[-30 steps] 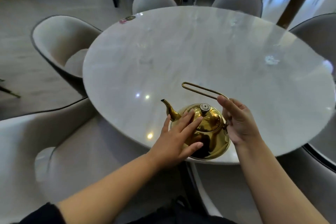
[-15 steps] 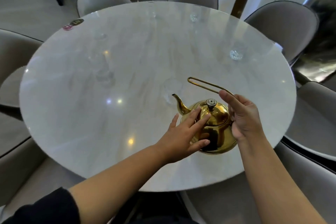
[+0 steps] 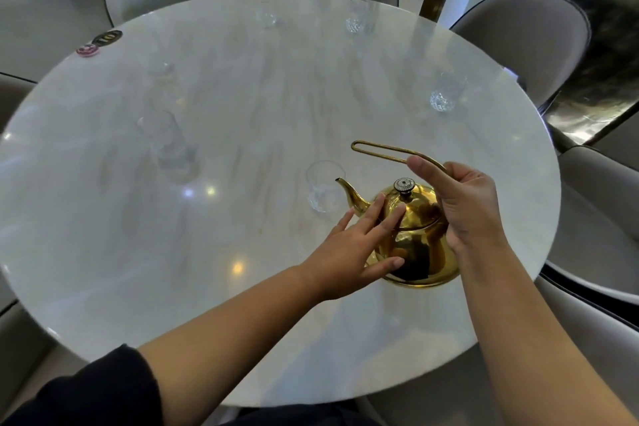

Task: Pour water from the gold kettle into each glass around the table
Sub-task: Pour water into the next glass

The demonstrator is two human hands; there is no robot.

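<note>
The kettle [image 3: 423,252], gripped at its handle by the right hand [image 3: 465,209] and steadied by the flat left hand [image 3: 345,252], is readied for pouring; lifting toward the nearest glass [image 3: 325,187] seems needed.

gold kettle [image 3: 418,245], white marbled table [image 3: 242,107], grey chairs [image 3: 518,41]

Grey upholstered chairs [image 3: 518,41] in a ring, two small discs [image 3: 109,37] far left
</note>
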